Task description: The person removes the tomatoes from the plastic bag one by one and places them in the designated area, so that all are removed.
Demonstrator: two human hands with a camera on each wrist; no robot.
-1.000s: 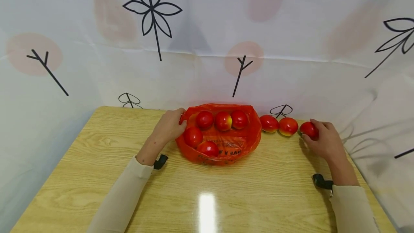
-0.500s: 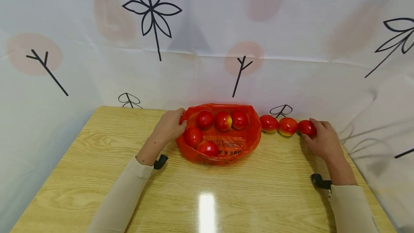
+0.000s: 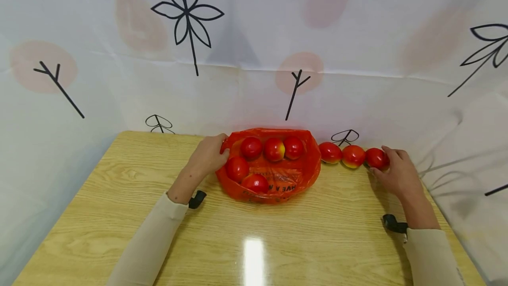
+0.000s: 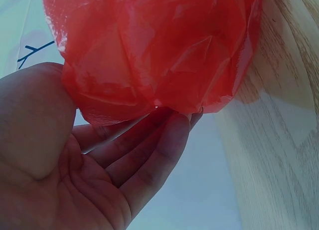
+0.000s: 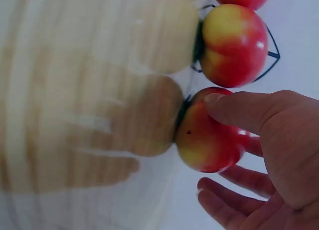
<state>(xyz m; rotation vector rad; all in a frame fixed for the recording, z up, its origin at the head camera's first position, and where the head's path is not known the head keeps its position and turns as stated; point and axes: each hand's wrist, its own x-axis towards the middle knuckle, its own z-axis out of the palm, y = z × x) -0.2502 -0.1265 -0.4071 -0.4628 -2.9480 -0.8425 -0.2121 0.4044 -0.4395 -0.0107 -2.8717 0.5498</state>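
Observation:
A red plastic bag [image 3: 278, 173] lies open on the table with several shiny red apples [image 3: 255, 183] inside. At its left rim my left hand [image 3: 208, 153] pinches the plastic; the left wrist view shows the crumpled bag between thumb and fingers. Right of the bag, three red-and-yellow apples stand in a row: one against the bag [image 3: 330, 152], a middle apple [image 3: 353, 156] and an end apple [image 3: 376, 158]. My right hand [image 3: 401, 173] holds the end apple between thumb and fingers, seen closely in the right wrist view, where the apple [image 5: 209, 137] sits on the table surface.
The wooden table [image 3: 301, 237] ends at the back against a white patterned cloth [image 3: 246, 96], close behind the bag and the row. More cloth hangs at the left and right sides. A light reflection lies on the front of the table.
My right hand has moved slightly left with the end apple, closing the gap to the middle apple. The left hand and the bag have stayed in place.

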